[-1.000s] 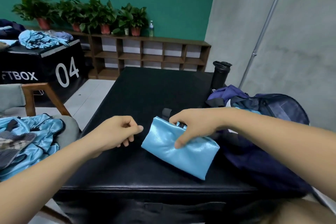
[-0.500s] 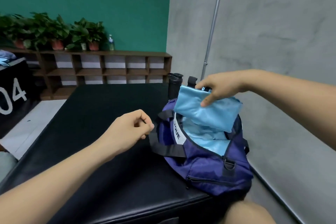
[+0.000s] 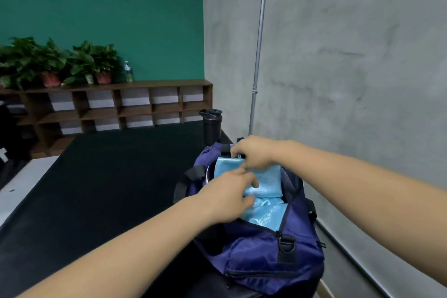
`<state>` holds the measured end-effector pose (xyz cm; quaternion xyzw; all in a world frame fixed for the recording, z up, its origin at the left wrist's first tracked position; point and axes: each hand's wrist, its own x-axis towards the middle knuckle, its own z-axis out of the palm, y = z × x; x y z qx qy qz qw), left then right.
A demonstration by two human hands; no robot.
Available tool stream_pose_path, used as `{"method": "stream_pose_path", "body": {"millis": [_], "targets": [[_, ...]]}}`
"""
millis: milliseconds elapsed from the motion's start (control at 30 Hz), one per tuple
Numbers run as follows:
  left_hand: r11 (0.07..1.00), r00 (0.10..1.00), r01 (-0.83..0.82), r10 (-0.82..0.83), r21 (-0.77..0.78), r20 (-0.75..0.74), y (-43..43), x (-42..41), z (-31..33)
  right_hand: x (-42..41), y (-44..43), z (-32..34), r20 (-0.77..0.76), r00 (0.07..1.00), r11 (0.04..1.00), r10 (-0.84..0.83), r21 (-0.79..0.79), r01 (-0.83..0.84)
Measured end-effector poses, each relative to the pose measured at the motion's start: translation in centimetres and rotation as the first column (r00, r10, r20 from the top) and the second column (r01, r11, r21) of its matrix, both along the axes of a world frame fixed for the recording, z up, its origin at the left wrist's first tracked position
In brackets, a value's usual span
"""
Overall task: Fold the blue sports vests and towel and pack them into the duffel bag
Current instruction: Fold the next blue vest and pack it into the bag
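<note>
Two bare hands meet over the open mouth of a navy-blue nylon duffel bag, which lies at the right edge of a black padded table. Nearest the viewer, the left hand reaches in from the bag's near-left side. Its bent fingers lie against the lower half of a folded light-blue satin sports vest, though whether they pinch the cloth or merely press it cannot be told. Just below that hand, a second layer of light-blue fabric lies inside the bag. The folded vest stands partly in the opening, its upper edge above the rim. Farther on, the right hand is curled over that upper edge and pinches it.

The step in hand, by judgement, is seating the vest flat on the fabric beneath. To do this well, the right hand should lower the top edge toward the bag's far end while the left steadies the fold, since slick satin is likely to slide open if released early. The zip edges want holding clear.

Beyond the bag stands a black lidded shaker bottle. Farther off, a brown wooden cubby shelf carries green potted plants against a teal wall.
</note>
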<state>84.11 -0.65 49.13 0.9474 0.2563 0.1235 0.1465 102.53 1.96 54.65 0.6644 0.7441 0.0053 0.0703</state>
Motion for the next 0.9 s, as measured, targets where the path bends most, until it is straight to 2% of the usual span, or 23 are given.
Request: {"method": "stream_pose_path", "body": {"millis": [67,133,200,300,467,533,667,800,900], "targets": [[0.998,0.995,0.026,-0.021,0.052,-0.095,0.8,1.3,-1.1,1.4,0.1,0.2,-0.036,0.999,0.99,-0.036,0.137,0.041],[0.995,0.981,0.038,-0.02,0.092,-0.191,1.4,2.4,-1.9,3.2,-0.2,0.5,0.047,0.989,0.97,-0.139,0.207,0.126],[0.985,0.96,0.038,0.011,0.168,-0.28,1.7,3.5,-2.2,4.7,-0.4,0.1,0.071,0.963,0.953,-0.261,0.176,0.245],[0.96,0.938,0.041,0.058,0.278,-0.34,1.5,5.3,-1.9,6.2,-0.1,-1.5,0.009,0.936,0.929,-0.352,0.123,0.349],[0.984,0.859,-0.037,0.119,0.173,-0.497,2.0,7.2,-2.9,6.9,0.2,-2.3,0.005,0.94,0.926,-0.341,0.178,0.334],[0.988,0.821,-0.066,0.132,0.138,-0.556,2.2,7.7,-3.6,7.0,0.6,-2.2,-0.055,0.931,0.91,-0.36,0.2,0.364],[0.986,0.771,-0.095,0.161,0.138,-0.616,2.7,9.0,-4.2,6.7,0.8,-0.9,-0.181,0.914,0.883,-0.363,0.247,0.399],[0.977,0.761,-0.155,0.212,0.145,-0.613,4.3,9.8,-4.4,6.5,0.4,0.1,-0.205,0.917,0.877,-0.344,0.278,0.391],[0.96,0.785,-0.208,0.278,0.188,-0.553,5.5,9.8,-3.4,6.6,0.0,0.4,-0.217,0.92,0.875,-0.326,0.298,0.381]]}}
